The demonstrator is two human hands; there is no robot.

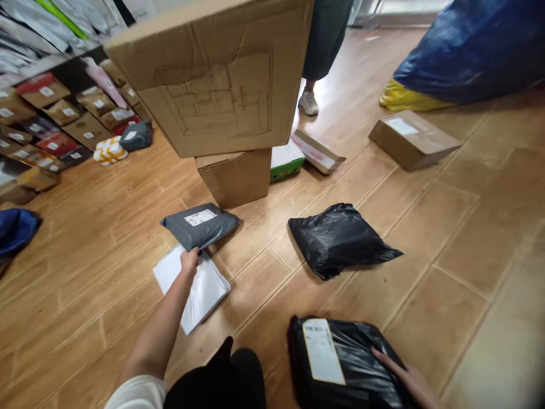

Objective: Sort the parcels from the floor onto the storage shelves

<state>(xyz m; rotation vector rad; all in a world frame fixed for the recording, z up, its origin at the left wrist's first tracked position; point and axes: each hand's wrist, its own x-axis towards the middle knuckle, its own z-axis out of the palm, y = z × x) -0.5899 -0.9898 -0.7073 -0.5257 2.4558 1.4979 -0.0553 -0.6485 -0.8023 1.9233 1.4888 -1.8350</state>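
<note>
My left hand (190, 260) is closed on the near edge of a grey mailer bag (208, 222) with a white label. A flat white package (206, 289) lies below that bag on the floor, partly covered by my hand and forearm. At the bottom right, my right hand (398, 369) grips the right side of a black plastic-wrapped parcel (357, 346). One digit lies over its top; the others are hidden. The parcel carries a large white label on its left part. Between them and farther forward, a crumpled black mailer bag (340, 238) lies on the floor.
A big cardboard box (221, 85) stands on a smaller carton (242, 179) ahead. Labelled parcels (63, 113) are stacked at the left. A brown box (413, 139) and a blue-and-yellow sack (468, 57) are at the right. A person's leg (326, 42) shows behind the boxes.
</note>
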